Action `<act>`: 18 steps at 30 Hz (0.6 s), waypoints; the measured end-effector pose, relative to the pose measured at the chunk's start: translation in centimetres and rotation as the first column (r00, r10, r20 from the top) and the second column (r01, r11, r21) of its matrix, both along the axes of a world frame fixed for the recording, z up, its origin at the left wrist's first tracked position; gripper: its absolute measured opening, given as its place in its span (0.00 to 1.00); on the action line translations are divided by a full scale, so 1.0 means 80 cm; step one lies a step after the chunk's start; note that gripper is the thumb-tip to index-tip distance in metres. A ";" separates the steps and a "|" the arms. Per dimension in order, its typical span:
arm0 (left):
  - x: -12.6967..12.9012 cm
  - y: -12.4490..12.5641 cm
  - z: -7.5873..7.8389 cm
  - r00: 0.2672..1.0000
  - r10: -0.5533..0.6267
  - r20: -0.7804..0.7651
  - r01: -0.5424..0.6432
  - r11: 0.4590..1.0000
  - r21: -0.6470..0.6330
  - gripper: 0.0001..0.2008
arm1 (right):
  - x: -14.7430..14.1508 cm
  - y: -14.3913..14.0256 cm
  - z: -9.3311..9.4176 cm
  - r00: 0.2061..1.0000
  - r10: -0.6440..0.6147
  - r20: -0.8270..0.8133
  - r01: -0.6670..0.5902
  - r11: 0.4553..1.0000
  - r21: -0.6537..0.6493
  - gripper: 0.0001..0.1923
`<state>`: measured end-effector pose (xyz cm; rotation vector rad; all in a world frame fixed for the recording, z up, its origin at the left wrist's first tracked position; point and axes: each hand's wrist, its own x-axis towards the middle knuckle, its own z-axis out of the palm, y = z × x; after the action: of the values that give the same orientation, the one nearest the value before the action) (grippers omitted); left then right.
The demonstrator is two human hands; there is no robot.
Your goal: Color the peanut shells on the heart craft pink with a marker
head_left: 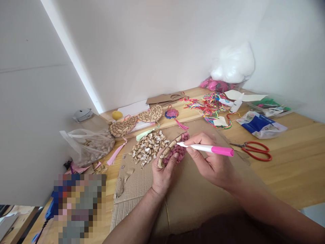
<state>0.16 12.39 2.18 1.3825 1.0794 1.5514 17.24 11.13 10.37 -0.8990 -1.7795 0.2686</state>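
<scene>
My left hand (164, 173) grips a round disc covered in peanut shells (179, 153), held tilted above the cardboard. Most of the shells on it are pink, while those along its upper left edge keep their natural tan. In my right hand (208, 161) is a white marker pen (203, 147) with a pink end, its tip at the shells near the disc's edge. A pile of loose peanut shells (149, 145) lies just left of the disc. Both hands are over a brown cardboard sheet (198, 200).
Red-handled scissors (256, 150), a blue and white packet (262, 124) and a glue bottle (237, 103) lie to the right. Behind are colourful cords (212, 105), shell-covered pieces (151, 114) and a pink and blue disc (172, 113). A plastic bag of peanuts (88, 145) stands left.
</scene>
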 end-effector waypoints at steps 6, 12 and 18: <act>0.000 0.000 -0.006 0.999 0.027 0.030 -0.026 1.000 -0.010 0.10 | -0.002 0.004 -0.011 0.955 0.023 -0.295 -0.109 0.953 -0.281 0.06; 0.005 0.000 0.002 0.997 -0.002 0.079 0.003 1.000 -0.020 0.09 | -0.001 0.004 -0.011 0.998 -0.064 0.011 0.063 0.997 0.051 0.05; 0.007 -0.003 0.010 0.994 -0.039 0.099 0.041 0.999 -0.014 0.08 | -0.006 -0.001 -0.010 0.958 -0.224 0.176 0.160 0.934 0.318 0.08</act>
<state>0.72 12.15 3.02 1.2954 0.9960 1.5624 16.76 11.03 9.55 -0.8964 -1.8444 -0.2305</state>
